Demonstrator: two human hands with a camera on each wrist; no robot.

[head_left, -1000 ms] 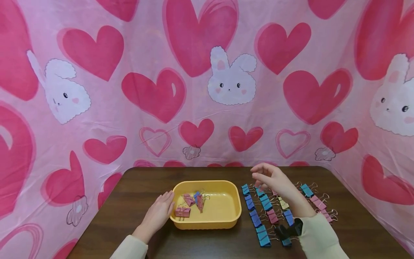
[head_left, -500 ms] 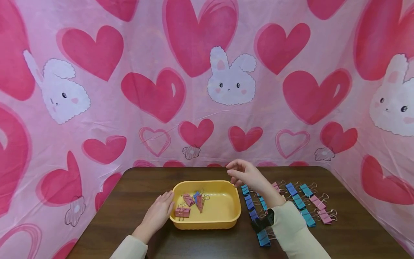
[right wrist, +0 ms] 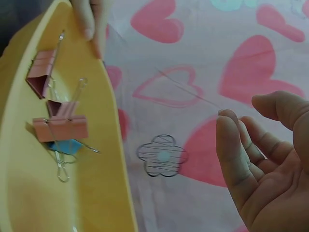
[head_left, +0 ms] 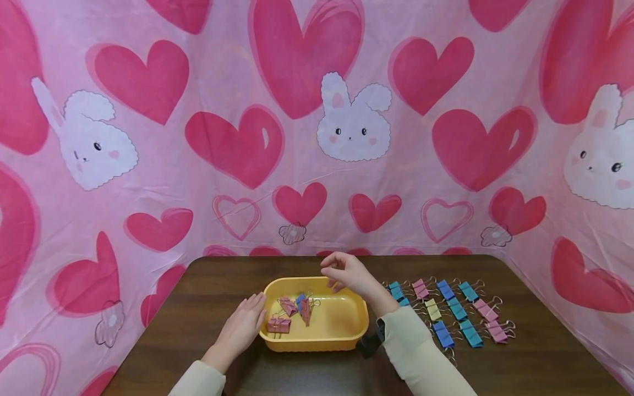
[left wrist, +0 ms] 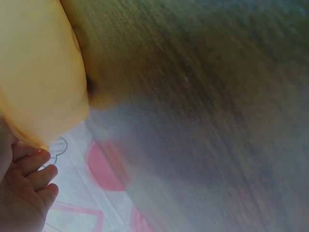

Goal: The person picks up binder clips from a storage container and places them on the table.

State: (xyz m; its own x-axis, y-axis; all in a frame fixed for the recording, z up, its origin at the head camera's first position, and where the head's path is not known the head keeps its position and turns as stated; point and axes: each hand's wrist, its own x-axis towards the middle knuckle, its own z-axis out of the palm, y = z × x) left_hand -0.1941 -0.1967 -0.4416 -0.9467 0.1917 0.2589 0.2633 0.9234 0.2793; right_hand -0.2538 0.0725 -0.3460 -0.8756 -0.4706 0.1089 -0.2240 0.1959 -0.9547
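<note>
A yellow plastic tray (head_left: 342, 319) sits on the table with several binder clips in its left part: a pink clip (head_left: 279, 325) near the front corner, others pink, and a blue clip (right wrist: 67, 146) partly under a pink one. Along the tray's left rim lies my left hand (head_left: 240, 324), fingers straight; the left wrist view shows its fingertips at the rim. Above the tray's back right side hovers my right hand (head_left: 349, 275), fingers loosely bent. In the right wrist view, thumb and fingertips are apart with nothing between them.
Rows of pink, blue, teal and yellow binder clips (head_left: 457, 309) lie on the brown wooden table (head_left: 540, 324), right of the tray. My right sleeve (head_left: 421, 346) covers part of the nearer rows. A pink heart-print cloth (head_left: 416, 165) hangs behind and around the table.
My right hand has moved left from over the clip rows to above the tray, uncovering clips on the right. The left hand and the clips in the tray stay put.
</note>
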